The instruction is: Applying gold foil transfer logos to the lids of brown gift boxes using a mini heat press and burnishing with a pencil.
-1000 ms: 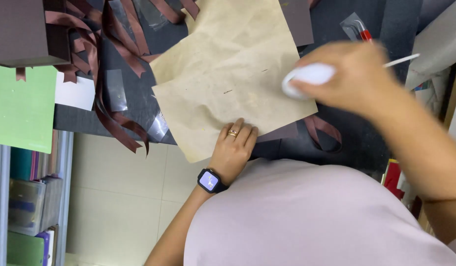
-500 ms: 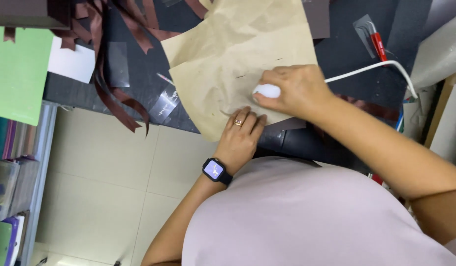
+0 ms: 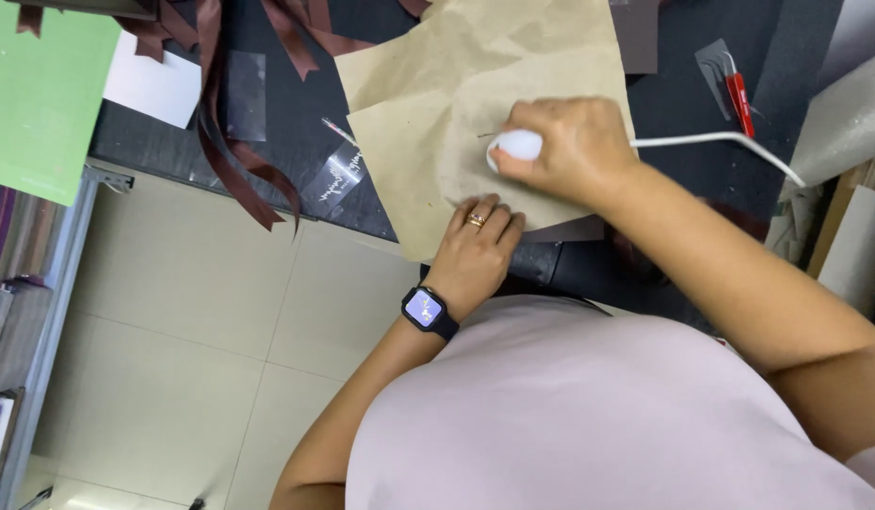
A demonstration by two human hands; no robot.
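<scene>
Head view, looking down on a dark worktable (image 3: 277,123).

Right hand (image 3: 574,151): fingers curled and closed around a small white rounded tool (image 3: 518,146), its tip pressed down on the brown paper (image 3: 475,104). White cord (image 3: 712,144) running from the hand toward the right edge of the table.

Left hand (image 3: 475,250): flat, fingers together, fingertips resting on the near edge of the brown paper, just below the tool. Gold ring (image 3: 475,220) on one finger, dark watch (image 3: 428,312) on the wrist.

Brown paper: spread on the table, centre of view, near corner overhanging the table edge.

Left of the paper: brown ribbons (image 3: 234,142), clear plastic pieces (image 3: 335,177), white card (image 3: 154,87), green sheet (image 3: 41,94). Right of the paper: red-handled cutter (image 3: 740,102).
</scene>
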